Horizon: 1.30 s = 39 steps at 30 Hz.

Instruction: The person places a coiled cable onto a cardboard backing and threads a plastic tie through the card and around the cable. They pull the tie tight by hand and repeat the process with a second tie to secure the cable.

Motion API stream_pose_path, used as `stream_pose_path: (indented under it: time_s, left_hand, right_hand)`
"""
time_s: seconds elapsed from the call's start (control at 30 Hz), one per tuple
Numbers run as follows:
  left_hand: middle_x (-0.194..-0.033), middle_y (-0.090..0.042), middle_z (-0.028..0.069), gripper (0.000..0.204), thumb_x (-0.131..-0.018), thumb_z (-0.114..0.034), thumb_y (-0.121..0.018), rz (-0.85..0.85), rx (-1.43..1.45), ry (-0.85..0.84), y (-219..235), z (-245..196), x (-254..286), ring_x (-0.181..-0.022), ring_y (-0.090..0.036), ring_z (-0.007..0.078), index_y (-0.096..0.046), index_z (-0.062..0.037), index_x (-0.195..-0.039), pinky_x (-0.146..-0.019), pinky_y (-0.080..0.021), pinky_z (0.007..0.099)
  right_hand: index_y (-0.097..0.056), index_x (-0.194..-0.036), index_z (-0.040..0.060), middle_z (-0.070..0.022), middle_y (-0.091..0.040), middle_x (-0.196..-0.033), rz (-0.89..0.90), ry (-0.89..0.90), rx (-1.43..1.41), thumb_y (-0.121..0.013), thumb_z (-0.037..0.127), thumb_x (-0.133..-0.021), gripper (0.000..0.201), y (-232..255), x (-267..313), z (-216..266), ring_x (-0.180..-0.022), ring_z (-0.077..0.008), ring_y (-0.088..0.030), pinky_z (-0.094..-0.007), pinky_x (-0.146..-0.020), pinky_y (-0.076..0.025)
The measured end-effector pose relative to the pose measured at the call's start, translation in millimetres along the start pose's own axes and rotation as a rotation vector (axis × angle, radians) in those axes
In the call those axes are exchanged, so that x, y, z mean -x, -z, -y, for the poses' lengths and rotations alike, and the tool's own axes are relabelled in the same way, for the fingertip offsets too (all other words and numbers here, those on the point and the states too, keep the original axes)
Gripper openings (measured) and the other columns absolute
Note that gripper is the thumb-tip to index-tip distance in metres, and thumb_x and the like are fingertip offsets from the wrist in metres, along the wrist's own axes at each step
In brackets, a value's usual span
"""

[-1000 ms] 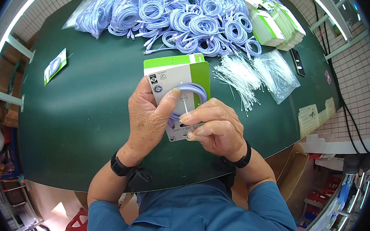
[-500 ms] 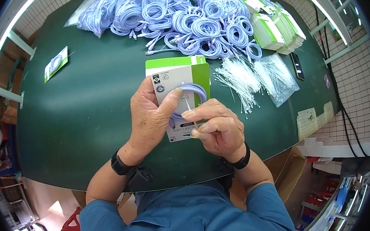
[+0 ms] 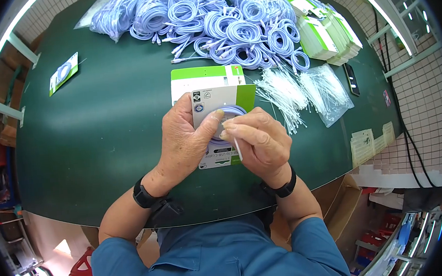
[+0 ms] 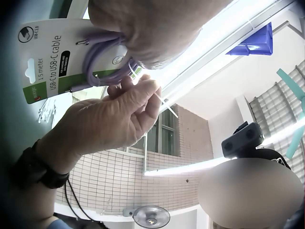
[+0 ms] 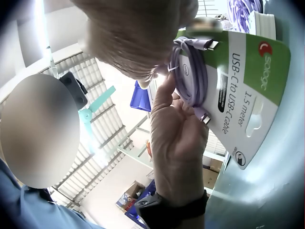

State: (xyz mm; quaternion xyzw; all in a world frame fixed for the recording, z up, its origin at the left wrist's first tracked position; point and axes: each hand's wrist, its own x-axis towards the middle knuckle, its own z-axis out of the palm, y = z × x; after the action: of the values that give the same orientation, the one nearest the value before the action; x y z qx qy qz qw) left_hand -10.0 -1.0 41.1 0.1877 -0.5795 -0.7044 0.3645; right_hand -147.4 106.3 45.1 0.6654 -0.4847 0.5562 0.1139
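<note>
A white and green card carries a coiled purple cable, both in front of the chest. My left hand grips the card by its left side, thumb pressing the coil. My right hand pinches a thin white tie at the coil. In the left wrist view the tie sticks out past the fingertips of the right hand. The right wrist view shows the coil against the card, with the left hand behind it.
Purple cables are heaped at the back. White ties and a bag of ties lie to the right, near a phone and stacked cards. Another card lies just beyond the hands; a carded cable lies far left.
The held card has moved slightly right and down, away from the card behind it. My right fingertips have moved up onto the coil, and the tie now points downward from them.
</note>
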Motion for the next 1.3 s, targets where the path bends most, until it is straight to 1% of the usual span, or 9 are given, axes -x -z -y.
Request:
stream_pose_path:
  time_s: [0.07, 0.23, 0.33, 0.5, 0.6, 0.73, 0.87, 1.17, 1.3]
  left_hand:
    - [-0.114, -0.075, 0.0116, 0.026, -0.101, -0.004, -0.07, 0.027, -0.066, 0.022, -0.6, 1.7, 1.4, -0.101, -0.071, 0.0127, -0.062, 0.0047, -0.124, -0.087, -0.06, 0.03]
    - [-0.114, -0.075, 0.0118, 0.025, -0.101, -0.005, -0.07, 0.034, -0.039, 0.025, -3.6, 6.4, 3.2, -0.1, -0.071, 0.0126, -0.062, 0.0045, -0.123, -0.087, -0.06, 0.0296]
    - [-0.114, -0.075, 0.0117, 0.025, -0.101, -0.006, -0.07, 0.028, -0.049, 0.015, -2.8, 9.8, 2.9, -0.1, -0.072, 0.0126, -0.063, 0.0045, -0.123, -0.086, -0.06, 0.0295]
    - [-0.113, -0.076, 0.0115, 0.026, -0.1, -0.005, -0.07, 0.027, -0.044, 0.021, -2.4, 7.9, 2.4, -0.099, -0.072, 0.0128, -0.063, 0.0045, -0.124, -0.086, -0.061, 0.0295]
    - [-0.114, -0.076, 0.0112, 0.027, -0.1, -0.005, -0.07, 0.041, -0.072, 0.034, -3.3, 5.5, 2.2, -0.099, -0.072, 0.013, -0.064, 0.0039, -0.125, -0.086, -0.061, 0.0293]
    - [-0.114, -0.077, 0.0111, 0.027, -0.1, -0.005, -0.07, 0.032, -0.002, 0.055, -3.6, 5.6, 2.1, -0.099, -0.073, 0.013, -0.064, 0.0031, -0.125, -0.086, -0.061, 0.0291]
    - [-0.114, -0.077, 0.0109, 0.027, -0.1, -0.005, -0.071, 0.032, -0.024, 0.03, -1.9, 5.7, 2.0, -0.099, -0.072, 0.0126, -0.064, 0.0029, -0.125, -0.085, -0.061, 0.0291]
    - [-0.111, -0.077, 0.0097, 0.028, -0.099, -0.005, -0.071, 0.026, -0.019, 0.026, -2.3, 7.2, 2.7, -0.096, -0.072, 0.012, -0.064, 0.0027, -0.125, -0.083, -0.061, 0.0292]
    - [-0.111, -0.077, 0.01, 0.027, -0.099, -0.005, -0.071, 0.025, -0.021, -0.005, -2.5, 6.1, 2.8, -0.095, -0.072, 0.0121, -0.064, 0.003, -0.124, -0.082, -0.061, 0.0294]
  right_hand:
    - [-0.07, -0.105, 0.002, -0.0139, -0.077, -0.094, -0.113, -0.121, -0.105, -0.085, -0.01, -0.082, 0.03, -3.2, 3.8, -1.1, -0.078, -0.0252, -0.074, -0.0322, -0.068, -0.057]
    - [-0.072, -0.11, 0.0007, -0.0132, -0.077, -0.092, -0.132, -0.173, -0.077, -0.083, -0.01, -0.083, 0.031, 4.7, -0.2, -11.6, -0.079, -0.0258, -0.072, -0.0321, -0.068, -0.057]
    - [-0.073, -0.108, 0.0003, -0.0124, -0.076, -0.091, -0.01, -0.058, 0.078, -0.082, -0.009, -0.085, 0.027, 13.0, -9.8, -17.1, -0.081, -0.0257, -0.071, -0.0334, -0.069, -0.056]
    - [-0.075, -0.105, 0.0022, -0.011, -0.075, -0.094, -0.02, -0.004, 0.176, -0.083, -0.009, -0.083, 0.026, 15.5, -8.2, -22.9, -0.084, -0.0257, -0.071, -0.0346, -0.069, -0.056]
    - [-0.077, -0.103, 0.0046, -0.0096, -0.074, -0.1, 0.095, 0.049, 0.247, -0.084, -0.009, -0.078, 0.029, 25.0, -8.2, -19.1, -0.084, -0.0261, -0.071, -0.0341, -0.069, -0.057]
    - [-0.078, -0.105, 0.0062, -0.0089, -0.073, -0.105, 0.068, 0.138, 0.214, -0.085, -0.008, -0.073, 0.035, 23.1, -4.0, -20.6, -0.087, -0.0266, -0.072, -0.0331, -0.07, -0.058]
    - [-0.077, -0.104, 0.0055, -0.0096, -0.073, -0.106, 0.078, 0.148, 0.169, -0.085, -0.008, -0.073, 0.035, 19.6, -0.2, -13.5, -0.089, -0.0267, -0.073, -0.0331, -0.07, -0.059]
    - [-0.076, -0.102, 0.0039, -0.0105, -0.075, -0.106, 0.078, 0.148, 0.127, -0.085, -0.009, -0.076, 0.03, 17.4, 1.5, -12.7, -0.088, -0.0271, -0.073, -0.0341, -0.07, -0.06]
    - [-0.077, -0.106, 0.001, -0.0123, -0.075, -0.111, 0.014, 0.133, 0.059, -0.079, -0.006, -0.069, 0.038, 16.0, 6.4, -17.6, -0.092, -0.0295, -0.074, -0.0369, -0.076, -0.063]
